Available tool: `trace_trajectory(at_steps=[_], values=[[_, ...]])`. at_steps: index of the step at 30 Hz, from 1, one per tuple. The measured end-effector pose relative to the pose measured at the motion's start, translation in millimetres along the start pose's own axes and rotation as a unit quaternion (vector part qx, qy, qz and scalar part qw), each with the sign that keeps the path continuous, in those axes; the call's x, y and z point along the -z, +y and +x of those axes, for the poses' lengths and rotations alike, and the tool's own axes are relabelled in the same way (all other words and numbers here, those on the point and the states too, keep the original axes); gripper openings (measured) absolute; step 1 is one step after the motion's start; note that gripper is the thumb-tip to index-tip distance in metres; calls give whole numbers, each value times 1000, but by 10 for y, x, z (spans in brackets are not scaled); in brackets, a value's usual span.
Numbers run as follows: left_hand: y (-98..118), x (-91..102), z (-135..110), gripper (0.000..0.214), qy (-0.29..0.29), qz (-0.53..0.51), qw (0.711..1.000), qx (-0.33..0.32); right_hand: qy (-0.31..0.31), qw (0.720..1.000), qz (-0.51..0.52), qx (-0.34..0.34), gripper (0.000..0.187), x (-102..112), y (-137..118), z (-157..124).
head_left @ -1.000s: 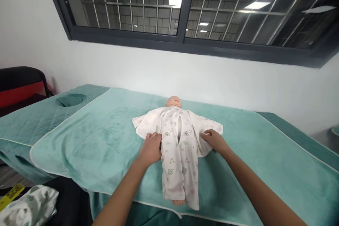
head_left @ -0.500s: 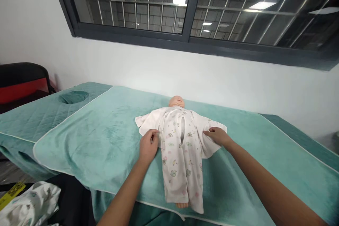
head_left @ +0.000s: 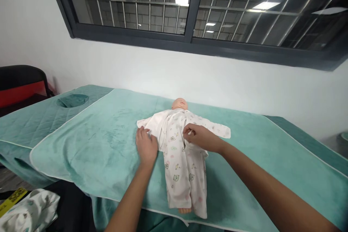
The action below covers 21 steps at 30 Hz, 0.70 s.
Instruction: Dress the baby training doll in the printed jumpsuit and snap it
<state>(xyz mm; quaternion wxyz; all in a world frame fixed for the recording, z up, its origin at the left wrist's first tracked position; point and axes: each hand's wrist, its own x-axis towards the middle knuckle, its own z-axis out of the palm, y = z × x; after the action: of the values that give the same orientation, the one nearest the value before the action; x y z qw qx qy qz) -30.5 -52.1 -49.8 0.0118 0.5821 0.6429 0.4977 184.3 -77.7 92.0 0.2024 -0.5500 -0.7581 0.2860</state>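
On the doll lying on the teal sheet, one side of the white top is held inward by the right hand, fingers seemingly pinching cloth — the other, touched by the left hand, fingers loosely spread, is left unfolded.

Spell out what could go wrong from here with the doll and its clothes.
The doll lies with its visible foot close to the front edge of the blanket, so a pull that way might drag its legs over.
The right hand seems to pinch the top over the trousers; if that grip slips, the cloth could fall open or bunch.
The left hand rests at the top's spread side, where it might pin the fabric.
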Motion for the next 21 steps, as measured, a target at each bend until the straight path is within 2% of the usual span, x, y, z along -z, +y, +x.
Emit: trace_trajectory(at_steps=[6,10,15,21], values=[[31,-25,-5,21,5,61,998,5,156,987,3,-23,17,-140,201,-54],[46,1,-5,22,-28,80,996,19,227,971,-57,38,14,-226,345,24],[41,21,-2,21,-55,38,997,28,219,961,-130,106,15,-350,356,275],[8,17,3,23,1,-20,1000,-12,197,944,-226,137,23,-353,288,867]])
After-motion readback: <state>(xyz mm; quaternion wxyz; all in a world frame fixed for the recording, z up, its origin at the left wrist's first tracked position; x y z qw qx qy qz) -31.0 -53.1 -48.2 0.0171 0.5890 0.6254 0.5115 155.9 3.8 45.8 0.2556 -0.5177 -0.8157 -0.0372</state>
